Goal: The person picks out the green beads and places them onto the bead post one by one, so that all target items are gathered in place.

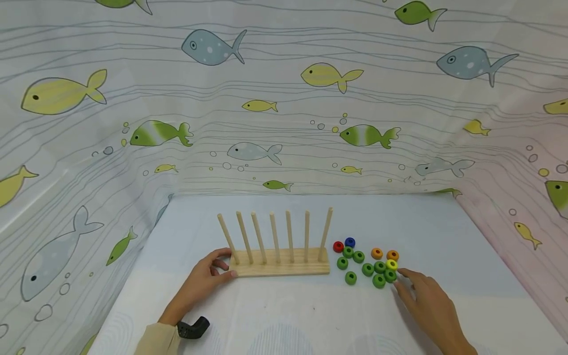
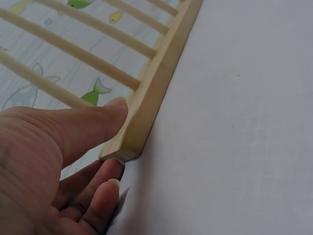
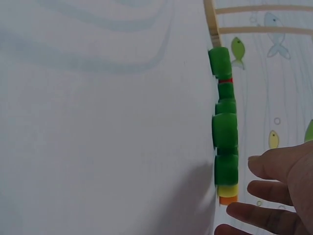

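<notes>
A wooden peg stand [image 1: 281,269] with a row of several upright pegs is on the table in the head view. At its left end, my left hand [image 1: 205,276] holds the base; in the left wrist view the thumb [image 2: 105,120] lies on the wood, with curled fingers at the end face. My right hand [image 1: 430,303] reaches toward the loose beads right of the stand, thumb and fingers spread and nothing between them. Nearest its fingertips are a yellow bead [image 1: 391,265] and a green bead [image 1: 390,275]. In the right wrist view, the beads form a line beyond the fingers.
Several more green beads [image 1: 368,269] lie around, with two orange beads [image 1: 376,253], a red bead [image 1: 338,246] and a blue bead [image 1: 350,242] behind. A black curved object [image 1: 193,328] is at the left sleeve. A fish-patterned sheet [image 1: 275,167] hangs around the table.
</notes>
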Demonstrator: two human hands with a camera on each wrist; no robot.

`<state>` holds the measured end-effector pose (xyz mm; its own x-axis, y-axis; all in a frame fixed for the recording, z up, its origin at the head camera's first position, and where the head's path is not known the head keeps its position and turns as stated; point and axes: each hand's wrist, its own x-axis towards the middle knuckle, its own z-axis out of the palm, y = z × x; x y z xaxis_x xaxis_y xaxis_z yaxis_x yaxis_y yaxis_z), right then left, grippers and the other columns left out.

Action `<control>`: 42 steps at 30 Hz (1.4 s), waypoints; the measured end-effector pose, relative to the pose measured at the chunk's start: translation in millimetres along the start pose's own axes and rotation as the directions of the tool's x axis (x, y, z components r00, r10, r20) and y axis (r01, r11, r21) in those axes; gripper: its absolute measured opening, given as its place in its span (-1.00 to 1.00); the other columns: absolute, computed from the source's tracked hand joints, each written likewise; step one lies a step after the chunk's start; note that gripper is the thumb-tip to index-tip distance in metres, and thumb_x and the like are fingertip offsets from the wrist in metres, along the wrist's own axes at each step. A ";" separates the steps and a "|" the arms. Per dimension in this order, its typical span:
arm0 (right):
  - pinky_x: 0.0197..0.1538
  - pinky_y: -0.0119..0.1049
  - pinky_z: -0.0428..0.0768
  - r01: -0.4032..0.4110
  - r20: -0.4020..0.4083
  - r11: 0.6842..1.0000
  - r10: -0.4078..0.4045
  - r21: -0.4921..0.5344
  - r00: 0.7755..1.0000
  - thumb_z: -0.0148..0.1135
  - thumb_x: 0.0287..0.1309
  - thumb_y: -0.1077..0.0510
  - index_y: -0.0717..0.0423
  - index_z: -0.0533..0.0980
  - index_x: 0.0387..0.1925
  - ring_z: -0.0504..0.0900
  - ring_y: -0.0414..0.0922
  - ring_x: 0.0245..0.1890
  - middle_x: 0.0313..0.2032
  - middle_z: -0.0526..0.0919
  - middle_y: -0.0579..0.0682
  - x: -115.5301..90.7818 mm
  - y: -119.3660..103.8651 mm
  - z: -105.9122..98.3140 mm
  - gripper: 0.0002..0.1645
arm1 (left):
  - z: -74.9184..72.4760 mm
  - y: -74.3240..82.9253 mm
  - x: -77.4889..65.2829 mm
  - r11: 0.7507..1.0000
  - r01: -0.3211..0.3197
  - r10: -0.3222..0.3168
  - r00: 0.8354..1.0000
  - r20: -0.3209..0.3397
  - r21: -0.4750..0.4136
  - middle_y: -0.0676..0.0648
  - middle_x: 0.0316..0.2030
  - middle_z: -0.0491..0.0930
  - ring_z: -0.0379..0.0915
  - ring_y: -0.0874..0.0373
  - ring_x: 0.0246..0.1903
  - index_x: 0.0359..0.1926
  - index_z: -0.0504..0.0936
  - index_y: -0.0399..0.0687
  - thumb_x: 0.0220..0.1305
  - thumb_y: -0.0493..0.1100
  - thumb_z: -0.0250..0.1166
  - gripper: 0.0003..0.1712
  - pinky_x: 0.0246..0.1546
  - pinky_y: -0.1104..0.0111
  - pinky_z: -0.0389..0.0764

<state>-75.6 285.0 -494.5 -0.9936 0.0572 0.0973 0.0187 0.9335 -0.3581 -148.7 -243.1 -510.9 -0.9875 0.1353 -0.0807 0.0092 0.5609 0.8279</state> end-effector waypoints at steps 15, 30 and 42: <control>-0.38 -0.09 0.57 -0.016 0.026 1.000 0.015 0.014 1.000 0.45 0.25 -0.01 0.21 0.62 0.16 0.61 0.01 -0.25 -0.20 0.70 0.07 2.7 -1.4 0.9 -0.45 | -1.0 -6.0 3.5 1.000 -0.029 0.029 1.000 0.009 -0.005 -0.09 -0.09 0.61 0.45 0.10 -0.33 0.29 0.55 -0.04 0.25 -0.04 0.52 -0.38 -0.29 0.35 0.49; -0.28 -0.01 0.59 -0.047 0.082 0.990 0.036 0.136 0.996 0.52 0.17 0.03 0.15 0.67 0.09 0.65 -0.03 -0.28 -0.20 0.75 0.07 18.5 0.5 1.1 -0.51 | -0.8 -4.8 3.6 0.999 0.002 -0.002 1.000 -0.007 -0.038 -0.13 -0.01 0.60 0.48 0.09 -0.27 0.28 0.55 -0.11 0.24 -0.07 0.53 -0.36 -0.24 0.36 0.52; -0.33 -0.16 0.51 -0.043 0.076 0.985 0.031 0.170 0.997 0.54 0.16 0.03 0.11 0.65 0.13 0.60 -0.09 -0.33 -0.21 0.74 0.03 23.4 0.4 7.2 -0.47 | -1.8 -3.8 1.7 1.000 -0.008 0.008 1.000 0.004 -0.014 -0.14 0.10 0.58 0.51 0.11 -0.20 0.31 0.52 -0.11 0.28 -0.04 0.51 -0.35 -0.17 0.33 0.55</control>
<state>-99.6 284.2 -499.1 -0.9982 0.0587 0.0156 0.0423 0.8564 -0.5145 -150.8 -246.4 -513.2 -0.9868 0.1430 -0.0758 0.0152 0.5481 0.8363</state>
